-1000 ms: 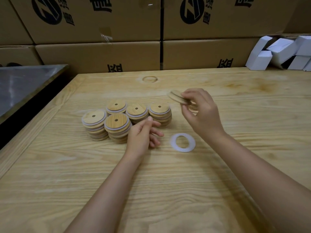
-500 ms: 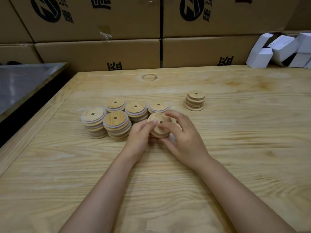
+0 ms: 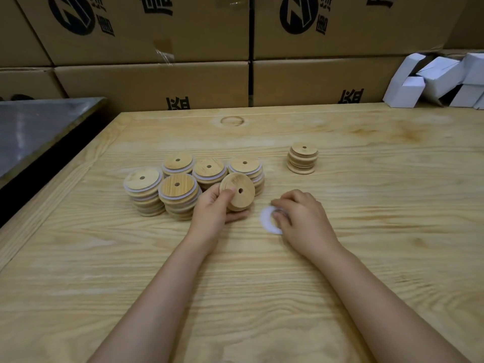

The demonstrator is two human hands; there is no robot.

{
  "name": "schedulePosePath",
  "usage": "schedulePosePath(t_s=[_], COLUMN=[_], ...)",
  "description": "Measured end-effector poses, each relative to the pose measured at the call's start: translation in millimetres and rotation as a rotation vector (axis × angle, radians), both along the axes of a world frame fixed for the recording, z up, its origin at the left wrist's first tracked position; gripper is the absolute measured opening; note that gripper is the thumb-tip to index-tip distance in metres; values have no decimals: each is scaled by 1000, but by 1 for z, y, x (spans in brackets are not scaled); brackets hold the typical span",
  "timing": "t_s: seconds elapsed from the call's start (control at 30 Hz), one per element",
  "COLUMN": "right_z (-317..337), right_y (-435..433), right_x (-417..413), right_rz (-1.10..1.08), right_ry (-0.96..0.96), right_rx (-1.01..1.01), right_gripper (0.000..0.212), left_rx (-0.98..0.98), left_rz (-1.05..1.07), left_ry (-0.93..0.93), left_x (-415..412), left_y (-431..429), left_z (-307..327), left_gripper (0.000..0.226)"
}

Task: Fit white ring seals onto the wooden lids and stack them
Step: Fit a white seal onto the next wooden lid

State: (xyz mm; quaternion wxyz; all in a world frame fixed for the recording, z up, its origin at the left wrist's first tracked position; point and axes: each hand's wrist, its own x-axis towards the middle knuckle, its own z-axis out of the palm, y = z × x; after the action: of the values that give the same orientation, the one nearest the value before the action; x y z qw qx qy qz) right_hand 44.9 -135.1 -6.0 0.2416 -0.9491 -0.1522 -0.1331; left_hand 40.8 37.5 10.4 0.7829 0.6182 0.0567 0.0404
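The person's left hand (image 3: 213, 209) grips a round wooden lid with a small centre hole (image 3: 238, 196), thumb on its face and fingers curled beneath. It holds the lid tilted just above the pale wooden table (image 3: 262, 297), close in front of the stacks of sealed lids (image 3: 178, 189). The right hand (image 3: 303, 221) is curled down over a flat white ring seal (image 3: 265, 218) lying on the table just beside the lid. Its fingertips pinch at the ring's right part, though I cannot tell whether it has left the wood. I'd say the seal is being picked up. Next it needs lifting clear, centring on the lid and pressing round evenly. A short stack of bare wooden lids (image 3: 302, 159) sits further back, well apart.
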Motion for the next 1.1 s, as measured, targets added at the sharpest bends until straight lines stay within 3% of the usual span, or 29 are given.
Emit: schedulePosePath(t_s=[0.3,0.6,0.8,0.93,1.1], right_z=[7,15,13,10,7], right_y=[-1,4,7,7,10], right_x=[1,-3,-4,-2,0], right_rz=[-9,230,192,184,189], right_ry=[-126,-205,-29,-7,50], right_rx=[58,371,640,738,832], right_gripper=[11,3,11,14,22], left_rx=[168,212,275,226,339], left_rz=[-87,-120,-135,-179,-132], left_ry=[-129,-252,-278,-272,-351], left_x=[-4,-8,-10,-12,-11], left_y=[-3,-2,-3,-1,-3], left_z=[-5,-2,-2,-2,-8], left_gripper=[21,28,28,18,9])
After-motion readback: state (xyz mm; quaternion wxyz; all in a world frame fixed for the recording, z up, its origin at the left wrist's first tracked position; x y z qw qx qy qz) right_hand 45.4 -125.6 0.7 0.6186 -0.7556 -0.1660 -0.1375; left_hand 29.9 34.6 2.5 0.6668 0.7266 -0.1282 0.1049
